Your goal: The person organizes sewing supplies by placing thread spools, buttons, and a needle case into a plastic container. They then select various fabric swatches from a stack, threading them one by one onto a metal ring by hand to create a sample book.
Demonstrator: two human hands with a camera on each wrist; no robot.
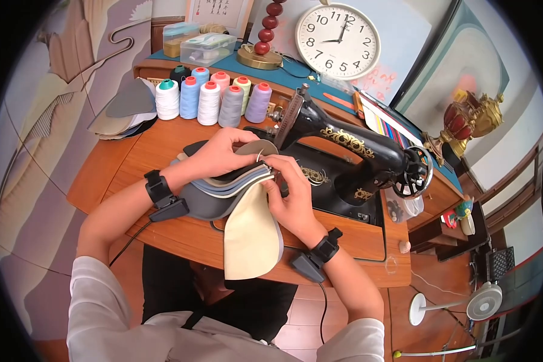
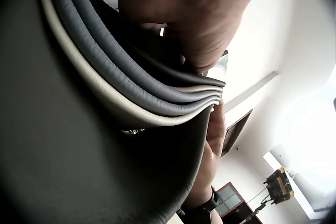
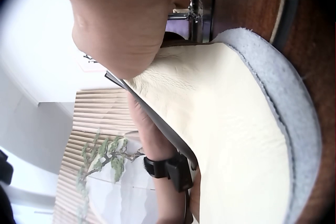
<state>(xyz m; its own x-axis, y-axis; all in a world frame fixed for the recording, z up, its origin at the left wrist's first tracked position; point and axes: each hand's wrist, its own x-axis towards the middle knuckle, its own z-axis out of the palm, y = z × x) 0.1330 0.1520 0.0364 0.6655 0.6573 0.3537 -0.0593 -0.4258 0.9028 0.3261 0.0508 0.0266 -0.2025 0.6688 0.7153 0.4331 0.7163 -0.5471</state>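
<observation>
A stack of curved leather-like pieces in grey, blue, cream and black is held between both hands above the table's front part. My left hand grips the stack's upper edge from the left, thumb and fingers meeting near a small pale loop. From the right, my right hand pinches the narrow end of the layers. A cream piece hangs down below that hand; the right wrist view shows a fuzzy grey-blue layer behind it. Layered edges curve under the left hand in the left wrist view.
A black sewing machine stands just right of the hands. Behind are several thread spools, with more flat pieces to their left. A clock, plastic boxes and a red-beaded lamp stand line the back.
</observation>
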